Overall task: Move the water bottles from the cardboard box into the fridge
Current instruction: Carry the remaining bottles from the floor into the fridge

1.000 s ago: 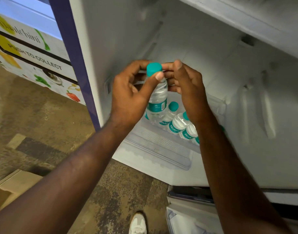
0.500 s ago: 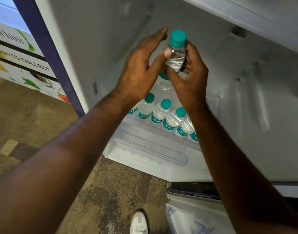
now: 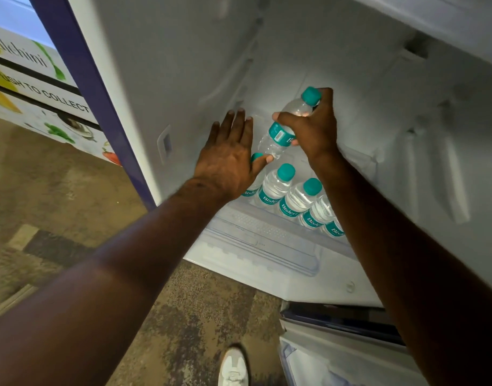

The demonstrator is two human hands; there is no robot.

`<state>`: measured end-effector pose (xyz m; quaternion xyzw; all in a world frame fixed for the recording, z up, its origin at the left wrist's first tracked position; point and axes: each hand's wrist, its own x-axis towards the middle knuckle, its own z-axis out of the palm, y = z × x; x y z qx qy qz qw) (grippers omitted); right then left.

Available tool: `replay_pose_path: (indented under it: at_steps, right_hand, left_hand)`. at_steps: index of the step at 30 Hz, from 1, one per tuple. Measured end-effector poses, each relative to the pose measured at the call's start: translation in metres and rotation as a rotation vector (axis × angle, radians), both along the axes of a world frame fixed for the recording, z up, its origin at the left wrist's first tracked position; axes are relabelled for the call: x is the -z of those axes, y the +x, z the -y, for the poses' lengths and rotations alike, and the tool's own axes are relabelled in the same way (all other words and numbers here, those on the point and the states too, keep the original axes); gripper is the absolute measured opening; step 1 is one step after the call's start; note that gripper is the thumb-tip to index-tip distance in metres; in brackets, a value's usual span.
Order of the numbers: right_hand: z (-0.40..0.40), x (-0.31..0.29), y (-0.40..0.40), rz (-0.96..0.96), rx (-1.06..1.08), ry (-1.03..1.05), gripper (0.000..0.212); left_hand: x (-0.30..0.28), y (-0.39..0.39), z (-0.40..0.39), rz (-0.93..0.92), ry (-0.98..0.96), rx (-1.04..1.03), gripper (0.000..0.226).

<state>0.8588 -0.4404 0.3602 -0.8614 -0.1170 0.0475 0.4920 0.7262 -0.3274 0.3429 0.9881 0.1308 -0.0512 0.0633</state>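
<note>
My right hand (image 3: 314,126) grips a clear water bottle (image 3: 281,135) with a teal cap and teal label, tilted inside the open white fridge (image 3: 183,79), above the shelf. My left hand (image 3: 228,160) is spread with straight fingers just left of the bottle, its thumb tip touching the bottle's lower end. Several matching bottles (image 3: 275,188) stand in a row on the fridge shelf below, the rightmost partly hidden by my right forearm. The cardboard box is out of view.
A clear shelf front rail (image 3: 261,240) runs below the bottle row. The fridge's blue edge (image 3: 94,87) stands at left, with a printed machine panel (image 3: 38,90) beyond it. A lower drawer (image 3: 336,355) sits bottom right. My white shoe (image 3: 233,366) is on the mottled floor.
The bottle went from both hands to my right hand alone and moved deeper and lower into the fridge, now tilted. My left hand let go and spread open beside it.
</note>
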Motion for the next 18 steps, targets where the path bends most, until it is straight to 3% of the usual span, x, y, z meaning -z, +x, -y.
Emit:
replay_pose_path:
  at_steps: [12, 18]
  right_hand:
    - [-0.023, 0.011, -0.01, -0.011, -0.032, -0.467, 0.075]
    - [-0.027, 0.013, -0.022, 0.027, -0.08, -0.679, 0.063]
  left_hand:
    - [0.014, 0.0, -0.001, 0.024, 0.096, 0.03, 0.089]
    - [0.01, -0.001, 0.0, 0.011, 0.054, 0.011, 0.095]
